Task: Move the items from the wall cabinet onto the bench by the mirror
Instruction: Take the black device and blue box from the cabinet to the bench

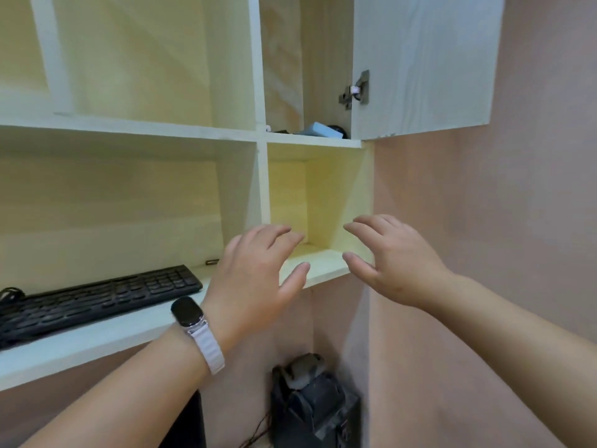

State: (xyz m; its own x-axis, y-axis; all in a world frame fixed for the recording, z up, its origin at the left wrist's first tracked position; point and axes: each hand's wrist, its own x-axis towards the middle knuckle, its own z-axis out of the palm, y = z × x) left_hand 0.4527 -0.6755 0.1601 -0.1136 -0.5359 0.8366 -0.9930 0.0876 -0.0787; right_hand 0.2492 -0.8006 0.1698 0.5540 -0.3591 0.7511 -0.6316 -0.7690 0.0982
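Two hands up close, left hand and right hand spread, holding nothing, one black keyboard to their left, one pale blue box above, inside wall cabinet.

Black watch, perhaps lilac strap, at left hand.

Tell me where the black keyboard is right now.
In the head view, the black keyboard lies on the lower-left cabinet shelf, left of the left hand.
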